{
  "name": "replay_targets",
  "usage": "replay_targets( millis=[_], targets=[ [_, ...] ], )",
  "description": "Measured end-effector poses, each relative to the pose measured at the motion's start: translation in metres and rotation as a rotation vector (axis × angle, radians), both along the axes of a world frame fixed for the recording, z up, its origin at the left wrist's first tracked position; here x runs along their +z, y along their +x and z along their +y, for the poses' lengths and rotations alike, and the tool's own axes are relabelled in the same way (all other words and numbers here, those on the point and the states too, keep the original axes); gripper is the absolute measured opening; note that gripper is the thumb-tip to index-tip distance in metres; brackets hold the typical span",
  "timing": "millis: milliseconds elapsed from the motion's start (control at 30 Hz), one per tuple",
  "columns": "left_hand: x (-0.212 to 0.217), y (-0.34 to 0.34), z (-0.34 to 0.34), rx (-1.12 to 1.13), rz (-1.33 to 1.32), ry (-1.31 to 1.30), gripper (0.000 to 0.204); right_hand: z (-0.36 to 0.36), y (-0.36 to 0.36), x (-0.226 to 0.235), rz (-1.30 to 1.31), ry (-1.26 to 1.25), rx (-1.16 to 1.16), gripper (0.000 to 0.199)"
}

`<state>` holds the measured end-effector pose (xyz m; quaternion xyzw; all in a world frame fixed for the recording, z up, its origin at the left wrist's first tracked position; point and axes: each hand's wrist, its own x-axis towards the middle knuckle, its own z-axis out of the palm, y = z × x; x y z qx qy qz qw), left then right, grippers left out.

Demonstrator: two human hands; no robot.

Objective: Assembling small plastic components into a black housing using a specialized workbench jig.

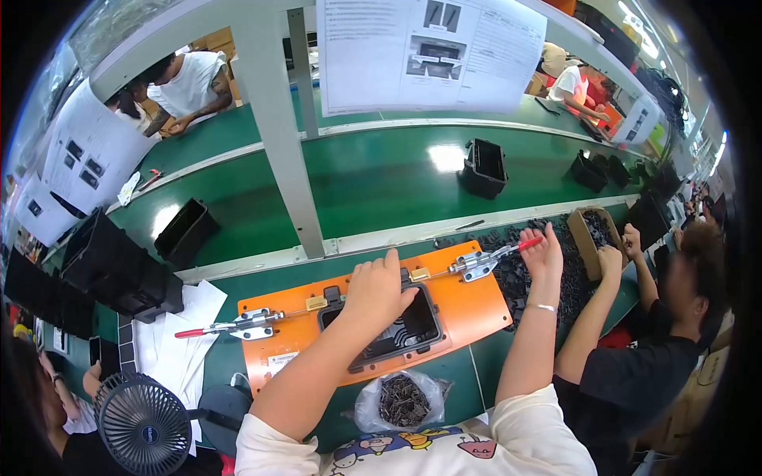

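A black plastic box (417,323) sits in the cut-out of an orange fixture plate (468,305). My left hand (375,292) lies over the box's far rim, its thumb out over the opening and its other fingertips partly hidden. At the plate's right end is a metal toggle clamp (476,266) with a red handle (530,243). The handle's tip touches my right hand (543,255), whose palm faces up with the fingers loosely spread. A second toggle clamp (255,324), also red-handled, is at the left end. Both clamp rods point at brass-coloured blocks (316,303) beside the box.
Nearest me is a plastic bag of small dark parts (403,399). Loose black parts (556,297) and a cardboard box (591,246) lie right, by a co-worker's hands (609,260). Left are stacked black boxes (119,266), papers (202,317) and a fan (143,424). A post (282,135) stands ahead.
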<state>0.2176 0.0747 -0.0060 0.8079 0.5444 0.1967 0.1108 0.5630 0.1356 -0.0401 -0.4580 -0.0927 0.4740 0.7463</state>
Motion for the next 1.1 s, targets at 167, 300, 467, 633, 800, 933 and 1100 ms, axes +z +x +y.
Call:
replay_targets(
  millis=[167,300,467,633,800,933,1100],
  targets=[
    [0.002,0.004,0.001,-0.023,0.01,0.019,0.07,0.013,-0.009,0.042,-0.091,0.349,0.122,0.035],
    [0.003,0.0,0.0,-0.016,0.015,0.033,0.069,-0.009,-0.101,0.08,-0.996,0.254,0.483,0.03],
    [0.0,0.001,0.001,-0.032,-0.013,0.067,0.066,-0.033,-0.151,0.056,-1.979,0.375,0.596,0.03],
    [0.003,-0.002,-0.001,-0.016,-0.036,0.057,0.066,-0.034,-0.143,0.057,-2.022,0.433,0.566,0.03],
    [0.009,-0.031,-0.029,-0.007,-0.029,0.473,0.058,-0.025,-0.113,0.072,-1.38,0.437,0.405,0.032],
    [0.016,-0.07,-0.073,0.232,-0.274,0.352,0.038,-0.011,-0.039,0.068,-1.322,0.156,-0.274,0.037],
    [0.005,-0.098,-0.107,0.478,-0.436,0.011,0.038,-0.06,-0.086,0.058,-1.296,0.18,0.095,0.016]
  ],
)
